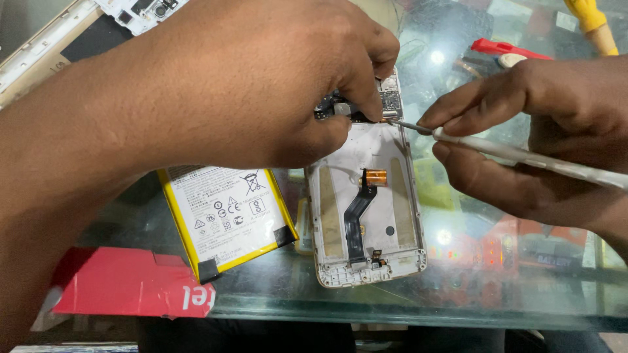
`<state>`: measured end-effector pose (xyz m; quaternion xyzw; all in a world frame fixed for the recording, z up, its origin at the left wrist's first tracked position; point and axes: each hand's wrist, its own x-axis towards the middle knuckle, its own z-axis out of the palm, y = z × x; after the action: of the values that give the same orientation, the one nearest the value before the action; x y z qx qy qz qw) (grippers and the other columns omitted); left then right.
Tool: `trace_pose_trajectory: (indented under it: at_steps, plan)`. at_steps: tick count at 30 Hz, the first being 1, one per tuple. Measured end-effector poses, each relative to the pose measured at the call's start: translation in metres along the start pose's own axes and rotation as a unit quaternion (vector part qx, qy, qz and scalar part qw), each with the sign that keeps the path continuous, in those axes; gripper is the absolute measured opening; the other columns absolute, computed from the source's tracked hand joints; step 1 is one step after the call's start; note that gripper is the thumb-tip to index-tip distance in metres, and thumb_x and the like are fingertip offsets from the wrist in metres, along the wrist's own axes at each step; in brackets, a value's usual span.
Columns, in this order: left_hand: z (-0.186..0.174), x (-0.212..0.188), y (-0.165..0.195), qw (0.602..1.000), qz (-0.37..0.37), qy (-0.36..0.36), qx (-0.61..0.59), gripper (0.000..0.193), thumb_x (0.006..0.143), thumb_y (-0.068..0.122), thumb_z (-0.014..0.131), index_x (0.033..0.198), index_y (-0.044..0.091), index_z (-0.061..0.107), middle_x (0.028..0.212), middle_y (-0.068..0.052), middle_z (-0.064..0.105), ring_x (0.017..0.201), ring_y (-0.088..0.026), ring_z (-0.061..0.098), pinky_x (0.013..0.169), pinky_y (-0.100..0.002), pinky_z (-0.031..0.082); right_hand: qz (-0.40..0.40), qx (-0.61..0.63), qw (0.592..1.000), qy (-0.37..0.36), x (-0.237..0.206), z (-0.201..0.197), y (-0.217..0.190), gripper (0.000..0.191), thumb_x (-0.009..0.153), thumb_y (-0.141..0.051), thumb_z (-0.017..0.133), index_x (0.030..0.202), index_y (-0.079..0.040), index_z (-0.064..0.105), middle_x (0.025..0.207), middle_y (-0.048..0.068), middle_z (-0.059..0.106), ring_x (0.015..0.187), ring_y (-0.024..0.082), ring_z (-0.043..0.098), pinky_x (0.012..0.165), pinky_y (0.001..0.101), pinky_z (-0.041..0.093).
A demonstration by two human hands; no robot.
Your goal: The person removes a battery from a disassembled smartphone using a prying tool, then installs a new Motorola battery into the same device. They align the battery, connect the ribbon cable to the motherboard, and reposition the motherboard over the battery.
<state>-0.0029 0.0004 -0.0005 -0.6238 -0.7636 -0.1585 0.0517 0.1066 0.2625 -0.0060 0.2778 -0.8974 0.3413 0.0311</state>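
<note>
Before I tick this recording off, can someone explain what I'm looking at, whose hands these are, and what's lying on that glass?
This is one picture from a camera worn on a person's head, looking down at their own two bare hands over a glass tabletop. An opened phone frame, its back cover off, lies there with a black ribbon cable inside. The left hand pinches the small circuit board at the frame's top end. The right hand holds a thin white-handled tool, its metal tip against that board. Beside the frame lies a flat yellow-edged battery, partly on a red packet.
</note>
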Motion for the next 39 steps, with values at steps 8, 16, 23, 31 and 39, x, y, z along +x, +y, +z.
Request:
trace_pose_trajectory:
  at_steps: [8,16,23,31,39]
  plan:
    - [0.004,0.001,0.0,1.0,-0.013,-0.009,0.001,0.029,0.079,0.018,0.075,0.106,0.011,0.082,0.11,-0.004,0.072,0.078,-0.025,0.069,0.064,-0.044,0.052,0.033,-0.005,0.999,0.014,0.001,0.0,-0.001,0.015,0.09,0.0,0.073,0.095,-0.002,0.06,0.1,0.016,0.074,0.105,0.022,0.076,0.088,0.0347,0.061]
    - [0.003,0.002,0.001,1.0,-0.015,-0.006,0.0,0.028,0.079,0.016,0.073,0.105,0.011,0.082,0.105,-0.002,0.072,0.076,-0.025,0.069,0.064,-0.044,0.053,0.037,-0.021,0.998,0.039,0.005,0.001,0.002,0.013,0.094,-0.005,0.072,0.089,0.001,0.061,0.097,0.018,0.074,0.095,0.022,0.076,0.088,0.0352,0.065]
    - [-0.001,0.0,0.001,1.0,-0.001,0.002,0.01,0.03,0.078,0.016,0.074,0.106,0.013,0.083,0.106,-0.001,0.071,0.077,-0.024,0.069,0.063,-0.043,0.053,0.121,-0.025,0.99,0.069,0.01,0.003,-0.002,0.013,0.092,-0.004,0.075,0.083,0.0,0.066,0.095,0.016,0.075,0.082,0.019,0.076,0.081,0.0322,0.065]
    - [-0.001,0.0,0.001,1.0,-0.015,-0.011,0.001,0.03,0.078,0.016,0.074,0.107,0.013,0.082,0.106,-0.001,0.071,0.073,-0.023,0.068,0.059,-0.042,0.052,0.184,0.035,0.98,0.074,0.017,0.004,0.0,0.01,0.087,0.002,0.07,0.079,0.001,0.064,0.094,0.017,0.075,0.084,0.019,0.077,0.081,0.0318,0.064]
    - [-0.001,0.001,0.002,1.0,-0.02,-0.018,0.01,0.033,0.076,0.017,0.075,0.108,0.017,0.083,0.102,0.0,0.072,0.077,-0.024,0.069,0.061,-0.043,0.051,0.193,0.11,0.971,0.093,0.015,0.001,0.001,0.008,0.084,0.002,0.066,0.078,-0.001,0.061,0.092,0.017,0.074,0.085,0.02,0.078,0.083,0.0327,0.067]
